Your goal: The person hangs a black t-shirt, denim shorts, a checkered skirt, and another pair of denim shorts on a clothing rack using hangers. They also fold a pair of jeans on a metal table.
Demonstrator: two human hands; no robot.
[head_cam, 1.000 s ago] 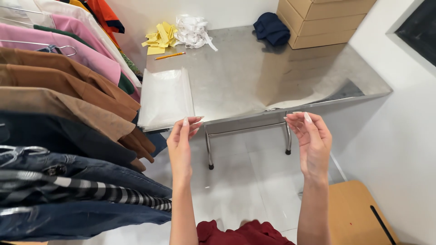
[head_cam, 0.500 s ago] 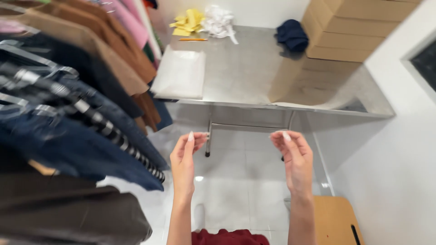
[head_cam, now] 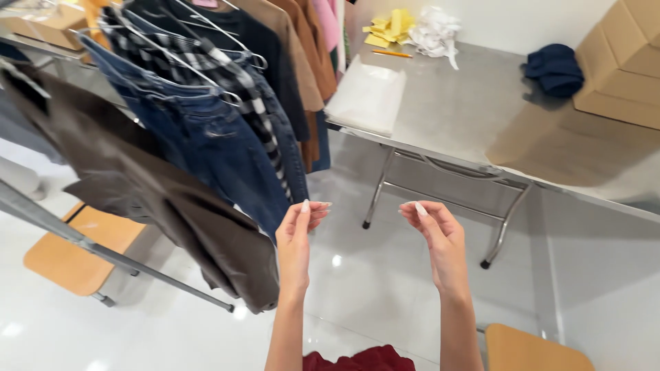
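White tiled floor [head_cam: 357,288], garment rack at left — brown trousers [head_cam: 172,206], blue jeans [head_cam: 206,137] and a checked piece on wire hangers [head_cam: 213,34]; steel table [head_cam: 467,117] at right with a clear bag stack [head_cam: 368,96]. Left hand [head_cam: 295,240] — fingers pinched, empty, just beside the jeans; right hand [head_cam: 436,237] curled, likewise empty. Handling judgement: grip a hanger at its hook, not the cloth.

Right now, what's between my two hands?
Nothing: in the head view, the left hand and right hand are raised apart, both empty, with only bare white floor showing through the gap.
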